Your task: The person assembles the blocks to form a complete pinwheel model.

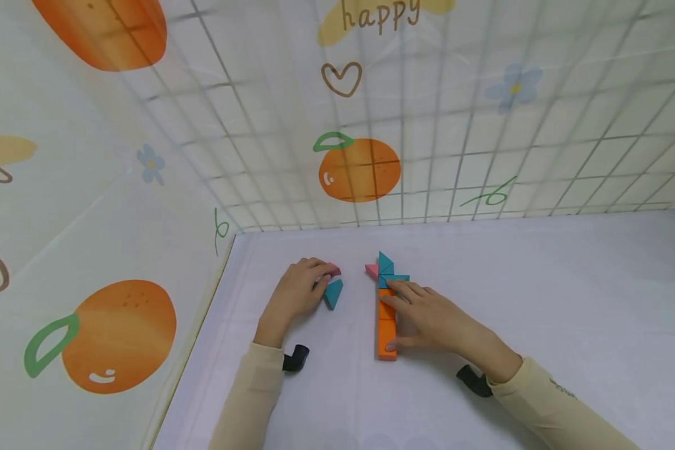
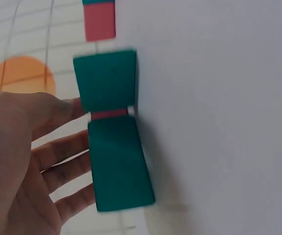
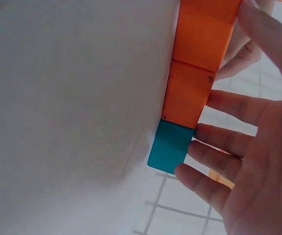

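Now our left hand [image 1: 297,290] touches a pink block [image 1: 334,269], pinch unclear; our right hand [image 1: 435,319] lies spread along orange blocks [image 1: 387,328], their long axis pointing away from us

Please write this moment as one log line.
left hand: at teal piece, pink piece | right hand: touching orange blocks | beyond blocks: teal pieces, pink triangle

Patterned backdrop [image 1: 284,169] beyond a pale table [image 1: 551,287]
Far right, a blue flower [image 1: 515,88]; left, a big printed orange [image 1: 119,337].

Separate blocks [image 1: 334,294] left of block column [image 1: 387,314]
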Demonstrator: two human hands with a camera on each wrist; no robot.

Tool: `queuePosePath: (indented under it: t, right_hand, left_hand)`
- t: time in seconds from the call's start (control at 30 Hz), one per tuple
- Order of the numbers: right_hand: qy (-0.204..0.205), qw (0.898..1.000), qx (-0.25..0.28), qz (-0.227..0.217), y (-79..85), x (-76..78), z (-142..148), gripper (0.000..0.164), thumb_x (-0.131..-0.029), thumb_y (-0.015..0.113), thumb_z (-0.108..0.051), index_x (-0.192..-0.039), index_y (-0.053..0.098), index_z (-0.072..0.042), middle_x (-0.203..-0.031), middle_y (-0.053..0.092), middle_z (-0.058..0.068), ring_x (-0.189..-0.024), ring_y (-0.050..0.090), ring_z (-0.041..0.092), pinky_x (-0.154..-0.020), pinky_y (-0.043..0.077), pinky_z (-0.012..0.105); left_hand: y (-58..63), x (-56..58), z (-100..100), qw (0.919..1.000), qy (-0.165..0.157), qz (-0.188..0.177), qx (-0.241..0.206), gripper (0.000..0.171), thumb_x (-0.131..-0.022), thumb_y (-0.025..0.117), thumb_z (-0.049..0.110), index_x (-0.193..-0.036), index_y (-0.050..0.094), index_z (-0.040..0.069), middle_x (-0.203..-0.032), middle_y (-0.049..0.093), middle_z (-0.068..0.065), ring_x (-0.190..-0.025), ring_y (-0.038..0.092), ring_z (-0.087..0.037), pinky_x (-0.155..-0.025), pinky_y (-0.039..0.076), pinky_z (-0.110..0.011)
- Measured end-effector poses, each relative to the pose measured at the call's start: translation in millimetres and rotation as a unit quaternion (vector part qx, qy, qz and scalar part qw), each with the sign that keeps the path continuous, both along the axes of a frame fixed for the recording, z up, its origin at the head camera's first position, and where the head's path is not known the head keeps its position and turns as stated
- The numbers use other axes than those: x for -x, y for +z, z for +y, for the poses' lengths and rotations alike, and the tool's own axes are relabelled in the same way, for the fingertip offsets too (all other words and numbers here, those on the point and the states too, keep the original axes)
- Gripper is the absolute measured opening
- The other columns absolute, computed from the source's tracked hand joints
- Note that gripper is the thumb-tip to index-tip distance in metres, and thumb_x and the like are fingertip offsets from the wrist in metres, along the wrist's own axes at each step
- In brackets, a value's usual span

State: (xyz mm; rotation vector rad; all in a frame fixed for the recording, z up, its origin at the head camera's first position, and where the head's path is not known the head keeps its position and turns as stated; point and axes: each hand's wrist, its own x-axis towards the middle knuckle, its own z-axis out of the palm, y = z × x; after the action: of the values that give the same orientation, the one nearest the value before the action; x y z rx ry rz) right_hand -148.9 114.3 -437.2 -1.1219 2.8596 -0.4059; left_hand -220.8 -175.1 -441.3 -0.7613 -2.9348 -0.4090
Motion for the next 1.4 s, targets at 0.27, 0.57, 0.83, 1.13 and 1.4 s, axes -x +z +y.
queuePosePath:
  t: [0.27, 0.57, 0.83, 1.13, 1.4]
  right_hand:
    - [0.003, 1.0, 0.002, 0.01, -1.4, 0.3, 0.4, 0.087, -0.082, 0.066, -0.064, -0.146, 0.045, -0.009, -0.151, 0.039, 0.018, -0.135, 0.042, 0.037, -0.103, 0.045, 0.053]
    - [0.001, 1.0, 0.003, 0.002, -2.1, 1.3, 1.0, 0.086, -0.082, 0.066, -0.064, -0.145, 0.046, -0.01, -0.152, 0.038, 0.016, -0.136, 0.042, 0.037, -0.104, 0.044, 0.053]
    - [0.003, 1.0, 0.006, 0.004, -1.9, 1.6, 0.8, 0.084, -0.083, 0.066, -0.063, -0.144, 0.047, -0.009, -0.152, 0.038, 0.017, -0.136, 0.042, 0.038, -0.104, 0.044, 0.053]
    - [0.008, 1.0, 0.005, 0.016, -0.7, 1.7, 0.0, 0.083, -0.083, 0.066, -0.062, -0.144, 0.047, -0.008, -0.151, 0.039, 0.017, -0.135, 0.043, 0.037, -0.103, 0.045, 0.053]
    - [0.005, 1.0, -0.005, 0.015, 0.1, 0.5, 0.6, 0.082, -0.084, 0.065, -0.062, -0.144, 0.047, -0.008, -0.151, 0.039, 0.017, -0.136, 0.043, 0.036, -0.103, 0.045, 0.052]
  left_hand:
    - [18.1, -3.0, -9.7, 0.9999, 0.01, 0.004, -0.008, 0.025, -0.091, 0.069, 0.024, -0.116, 0.073, 0.016, -0.098, 0.067, -0.002, -0.092, 0.058, -0.02, -0.083, 0.051, -0.037]
    - [22.3, -11.0, 6.1, 0.9942, -0.021, -0.093, 0.051, 0.044, -0.076, 0.084, 0.031, -0.116, 0.073, 0.019, -0.124, 0.066, -0.003, -0.11, 0.058, -0.022, -0.099, 0.046, -0.043]
    - [10.9, -9.6, 24.7, 0.9969, -0.048, -0.063, -0.003, 0.027, -0.085, 0.074, 0.006, -0.111, 0.072, 0.01, -0.113, 0.068, -0.002, -0.1, 0.064, -0.02, -0.094, 0.052, -0.035]
    - [8.7, -12.1, 27.4, 0.9992, -0.041, 0.004, -0.004, 0.016, -0.086, 0.076, 0.016, -0.101, 0.075, 0.012, -0.106, 0.068, 0.001, -0.096, 0.065, -0.019, -0.089, 0.054, -0.034]
    - [6.5, -11.1, 30.6, 0.9969, -0.068, 0.04, -0.004, 0.006, -0.087, 0.073, 0.011, -0.093, 0.076, 0.01, -0.098, 0.069, 0.001, -0.091, 0.066, -0.016, -0.086, 0.055, -0.029]
